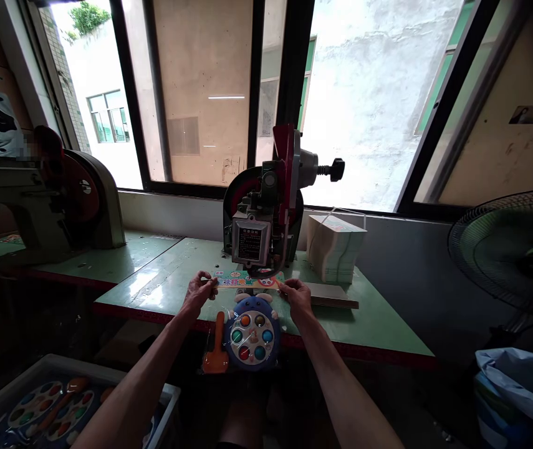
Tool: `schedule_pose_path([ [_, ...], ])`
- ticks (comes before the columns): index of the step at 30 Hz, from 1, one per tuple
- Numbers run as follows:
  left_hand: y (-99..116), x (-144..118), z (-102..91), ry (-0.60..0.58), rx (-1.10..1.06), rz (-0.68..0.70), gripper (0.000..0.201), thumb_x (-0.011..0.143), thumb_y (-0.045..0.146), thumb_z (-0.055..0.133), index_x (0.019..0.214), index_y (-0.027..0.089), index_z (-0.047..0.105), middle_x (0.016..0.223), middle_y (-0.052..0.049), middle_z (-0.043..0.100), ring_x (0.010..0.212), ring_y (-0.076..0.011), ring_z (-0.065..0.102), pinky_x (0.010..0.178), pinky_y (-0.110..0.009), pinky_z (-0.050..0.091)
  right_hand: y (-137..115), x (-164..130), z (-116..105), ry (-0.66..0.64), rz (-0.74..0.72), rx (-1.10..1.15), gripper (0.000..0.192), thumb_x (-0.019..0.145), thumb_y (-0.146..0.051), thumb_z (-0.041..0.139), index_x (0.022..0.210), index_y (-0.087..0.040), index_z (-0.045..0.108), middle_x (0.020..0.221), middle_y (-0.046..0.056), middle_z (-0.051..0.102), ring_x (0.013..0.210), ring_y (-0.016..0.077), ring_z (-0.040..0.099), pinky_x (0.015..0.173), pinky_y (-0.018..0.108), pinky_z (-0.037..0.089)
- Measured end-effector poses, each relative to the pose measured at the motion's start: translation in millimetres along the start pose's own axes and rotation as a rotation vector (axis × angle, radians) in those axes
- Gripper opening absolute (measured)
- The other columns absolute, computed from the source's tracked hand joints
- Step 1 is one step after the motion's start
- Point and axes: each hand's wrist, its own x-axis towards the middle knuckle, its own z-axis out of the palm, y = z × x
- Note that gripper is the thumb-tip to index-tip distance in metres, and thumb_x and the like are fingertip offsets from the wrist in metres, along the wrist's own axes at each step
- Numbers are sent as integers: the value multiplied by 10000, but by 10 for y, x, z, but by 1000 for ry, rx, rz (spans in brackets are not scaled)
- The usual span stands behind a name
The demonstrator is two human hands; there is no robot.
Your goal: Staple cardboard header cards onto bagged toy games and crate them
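A colourful printed header card [233,279] lies level under the head of a dark red and black stapling machine [266,206]. My left hand [199,290] pinches the card's left end, while my right hand [297,294] grips its right end. Just below the card hangs a round blue whack-a-mole toy [253,333], with several coloured knobs on its face. An orange toy hammer [216,349] sits to the left of the toy. Both appear to be inside a clear plastic bag. The machine's head hides part of the card's upper middle.
A tied stack of cards [338,249] stands behind on the green table [378,315], near a flat grey-brown board [331,296]. At lower left, a grey crate [170,399] holds several similar toys. Another machine [79,199] is at left; a fan [513,249] stands right.
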Motion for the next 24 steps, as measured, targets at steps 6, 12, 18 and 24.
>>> schedule_pose_path([
  [6, -13, -22, -2, 29, -55, -38, 518, 634, 479, 892, 868, 226, 506, 534, 53, 646, 427, -113, 552, 446, -211, 412, 9, 6, -14, 26, 4, -3, 496, 429, -436, 974, 698, -200, 631, 672, -6, 638, 616, 177, 630, 604, 337, 556],
  [12, -22, -212, 82, -36, -136, -189, 484, 698, 529, 873, 935, 165, 660, 759, -86, 776, 692, -210, 752, 650, -303, 590, 45, 7, 28, 69, 26, 7, 562, 406, -460, 989, 746, -203, 623, 696, 11, 669, 656, 206, 665, 604, 342, 561],
  [18, 4, -298, 293, -172, -200, -377, 382, 742, 491, 857, 845, 140, 745, 872, -162, 814, 796, -300, 791, 690, -352, 633, 16, -49, 59, 98, 29, 30, 605, 449, -489, 987, 837, -220, 608, 707, 14, 711, 654, 199, 672, 633, 331, 565],
  [24, 139, -330, 32, -16, -194, -350, 295, 726, 393, 870, 803, 144, 733, 709, -109, 787, 639, -279, 769, 565, -333, 617, 167, -453, 171, -202, 80, -113, 470, 672, -606, 849, 858, -185, 753, 837, 79, 789, 755, 209, 714, 660, 294, 542],
])
